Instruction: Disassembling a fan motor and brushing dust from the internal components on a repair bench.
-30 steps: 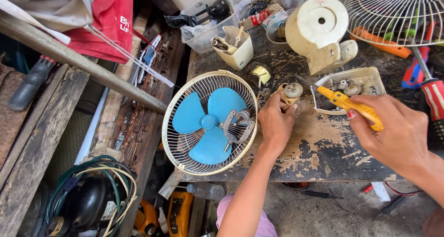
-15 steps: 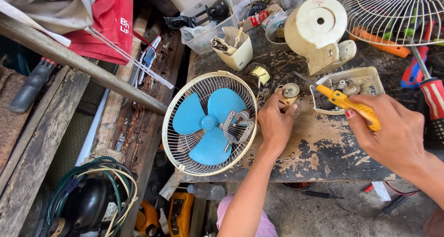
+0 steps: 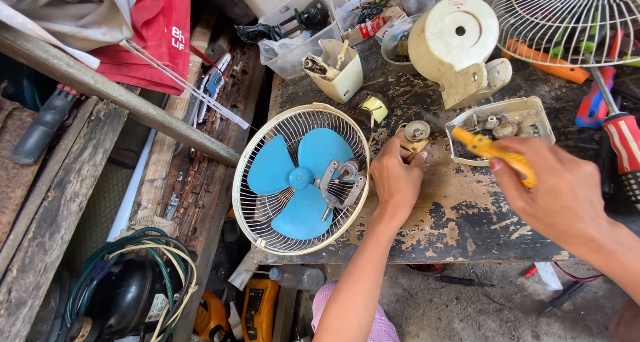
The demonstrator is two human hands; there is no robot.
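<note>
A yellow-handled tool [image 3: 497,154] is held in the right hand [image 3: 563,199] at the right of the frame; its long axis runs from lower right to upper left, with the free end pointed up-left over the shallow cream tray [image 3: 541,121] of small metal parts. The fingers are closed round the handle, and the forearm enters from the lower right corner.

A small round metal part [image 3: 416,133] sits on the worn table [image 3: 460,215] just above centre, just left of the tray. It is pinched by the fingertips of the left hand [image 3: 397,179], which lies palm down, its forearm rising from the bottom edge of the frame.

Just left of that hand, a cream fan guard with a blue blade [image 3: 301,179] lies flat, overhanging the table's left and near edges. A bare strip of tabletop is seen between the two hands and toward the near edge. The upper part of the table is crowded: a cream motor housing [image 3: 457,45] stands above the tray, a second wire guard [image 3: 573,19] fills the upper right, and a red-handled screwdriver [image 3: 623,145] lies at the right edge.
</note>
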